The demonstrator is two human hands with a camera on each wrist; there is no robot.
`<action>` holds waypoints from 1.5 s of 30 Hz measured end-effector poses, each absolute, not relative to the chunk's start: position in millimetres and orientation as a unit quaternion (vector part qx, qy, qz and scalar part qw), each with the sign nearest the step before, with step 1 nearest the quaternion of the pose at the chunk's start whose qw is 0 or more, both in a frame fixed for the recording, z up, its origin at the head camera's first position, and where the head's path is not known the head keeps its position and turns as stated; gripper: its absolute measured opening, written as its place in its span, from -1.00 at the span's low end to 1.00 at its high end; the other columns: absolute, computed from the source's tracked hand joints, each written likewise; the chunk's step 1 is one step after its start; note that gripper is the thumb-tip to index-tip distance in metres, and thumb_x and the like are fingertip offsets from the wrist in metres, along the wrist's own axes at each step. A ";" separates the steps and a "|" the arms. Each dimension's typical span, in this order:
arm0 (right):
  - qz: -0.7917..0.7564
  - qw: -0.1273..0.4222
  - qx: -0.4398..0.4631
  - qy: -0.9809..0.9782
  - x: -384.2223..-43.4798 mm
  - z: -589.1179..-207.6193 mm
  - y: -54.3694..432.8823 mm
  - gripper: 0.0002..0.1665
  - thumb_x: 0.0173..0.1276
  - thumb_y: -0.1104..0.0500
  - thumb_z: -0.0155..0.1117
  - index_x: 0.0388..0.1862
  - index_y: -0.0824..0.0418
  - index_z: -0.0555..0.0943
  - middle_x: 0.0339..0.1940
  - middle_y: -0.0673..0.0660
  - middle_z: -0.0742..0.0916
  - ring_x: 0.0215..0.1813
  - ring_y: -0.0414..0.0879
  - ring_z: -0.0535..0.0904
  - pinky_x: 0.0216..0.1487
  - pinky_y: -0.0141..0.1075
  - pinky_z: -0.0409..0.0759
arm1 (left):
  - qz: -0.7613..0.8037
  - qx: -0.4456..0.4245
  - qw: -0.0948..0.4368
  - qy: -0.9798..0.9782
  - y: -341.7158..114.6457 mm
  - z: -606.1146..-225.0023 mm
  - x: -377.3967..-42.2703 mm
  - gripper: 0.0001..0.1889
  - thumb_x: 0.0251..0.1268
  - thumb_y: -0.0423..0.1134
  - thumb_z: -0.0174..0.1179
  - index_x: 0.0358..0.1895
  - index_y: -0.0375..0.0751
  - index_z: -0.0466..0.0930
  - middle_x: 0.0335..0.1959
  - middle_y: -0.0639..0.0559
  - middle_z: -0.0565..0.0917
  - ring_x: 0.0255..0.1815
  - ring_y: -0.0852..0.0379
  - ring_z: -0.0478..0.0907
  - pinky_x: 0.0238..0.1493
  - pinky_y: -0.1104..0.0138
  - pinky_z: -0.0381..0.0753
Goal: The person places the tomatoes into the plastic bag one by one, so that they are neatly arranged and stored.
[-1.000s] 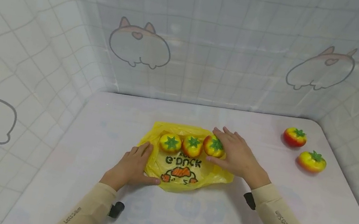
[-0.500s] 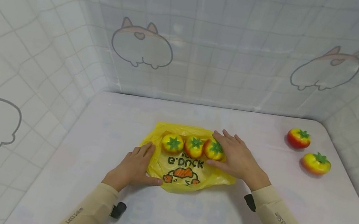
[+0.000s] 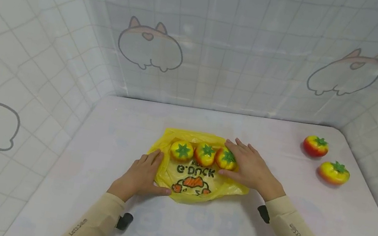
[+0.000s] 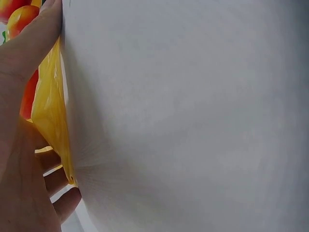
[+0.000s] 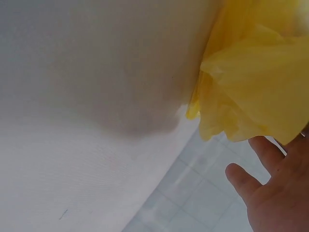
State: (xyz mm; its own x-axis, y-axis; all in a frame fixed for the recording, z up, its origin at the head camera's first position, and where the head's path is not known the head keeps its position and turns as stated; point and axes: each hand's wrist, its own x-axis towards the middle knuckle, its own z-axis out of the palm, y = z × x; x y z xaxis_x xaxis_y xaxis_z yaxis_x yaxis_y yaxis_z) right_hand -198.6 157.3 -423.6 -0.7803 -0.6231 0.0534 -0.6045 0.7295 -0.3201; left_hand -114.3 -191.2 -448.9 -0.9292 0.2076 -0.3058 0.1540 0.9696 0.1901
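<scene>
A yellow plastic bag [image 3: 194,198] with black lettering and an orange cartoon print lies flat. Three red-and-yellow toy fruits with green star-shaped leaves form a row along its upper part: a left fruit [image 3: 176,154], a middle fruit [image 3: 201,160] and a right fruit [image 3: 223,162]. My left hand [image 3: 139,174] rests at the bag's left edge, fingers extended and thumb toward the lower edge. My right hand [image 3: 252,169] lies against the right fruit, its fingers beyond it and its thumb on the near side. In the right wrist view the bag [image 5: 251,87] hides part of that hand.
Two more such fruits, a redder one [image 3: 314,149] and a yellower one [image 3: 332,176], sit at the table's far right. A grid-patterned curtain [image 3: 236,67] with cartoon animal outlines surrounds the white table [image 3: 127,124] on its back and sides.
My right hand and the right fruit have shifted slightly nearer to me, bringing that fruit level with the other two. My left hand stays at the bag's edge. The head view has shifted a little.
</scene>
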 end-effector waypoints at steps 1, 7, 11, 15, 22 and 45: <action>-0.162 0.030 -0.329 0.930 -199.0 -424.0 157.6 0.11 0.30 -0.37 0.39 0.61 0.23 0.28 0.59 0.19 0.41 0.62 0.24 0.21 0.58 0.27 0.10 | 0.081 0.093 0.164 0.979 -191.0 -448.5 -114.5 0.39 0.00 0.63 0.23 0.67 -0.32 -0.10 0.69 -0.26 -0.06 0.59 -0.32 0.07 0.49 -0.20 0.25; -0.162 0.034 -0.326 0.931 -199.6 -426.3 158.6 0.11 0.28 -0.35 0.42 0.60 0.24 0.29 0.58 0.22 0.42 0.62 0.25 0.22 0.56 0.28 0.12 | 0.083 0.089 0.166 0.979 -190.1 -448.3 -114.2 0.38 0.00 0.62 0.24 0.67 -0.30 -0.11 0.69 -0.26 -0.07 0.59 -0.31 0.07 0.50 -0.19 0.25; -0.157 0.043 -0.330 0.930 -199.7 -430.5 159.3 0.11 0.29 -0.34 0.42 0.59 0.27 0.29 0.58 0.23 0.42 0.61 0.26 0.22 0.56 0.29 0.13 | 0.093 0.083 0.172 0.977 -189.7 -450.5 -111.0 0.39 -0.01 0.60 0.27 0.67 -0.30 -0.10 0.69 -0.26 -0.07 0.59 -0.32 0.06 0.51 -0.20 0.24; -0.154 0.051 -0.332 0.929 -200.4 -434.8 159.5 0.12 0.30 -0.35 0.40 0.60 0.27 0.28 0.58 0.22 0.41 0.63 0.25 0.19 0.57 0.28 0.11 | 0.098 0.082 0.169 0.977 -189.3 -453.3 -108.2 0.38 -0.01 0.59 0.28 0.67 -0.31 -0.08 0.69 -0.26 -0.05 0.59 -0.32 0.07 0.50 -0.20 0.24; -0.157 0.059 -0.331 0.929 -201.2 -437.8 159.7 0.12 0.32 -0.34 0.39 0.61 0.29 0.25 0.60 0.24 0.38 0.63 0.28 0.17 0.56 0.29 0.12 | 0.094 0.085 0.159 0.979 -189.1 -455.1 -107.1 0.38 -0.01 0.61 0.26 0.66 -0.31 -0.08 0.68 -0.27 -0.03 0.57 -0.32 0.09 0.49 -0.20 0.26; -0.194 0.099 -0.322 0.921 -202.0 -436.7 160.4 0.22 0.29 -0.26 0.46 0.64 0.37 0.13 0.65 0.30 0.25 0.63 0.41 0.05 0.58 0.26 0.08 | 0.089 0.085 0.158 0.980 -188.5 -448.9 -108.0 0.37 0.00 0.61 0.25 0.67 -0.30 -0.08 0.68 -0.26 -0.03 0.58 -0.32 0.09 0.52 -0.17 0.22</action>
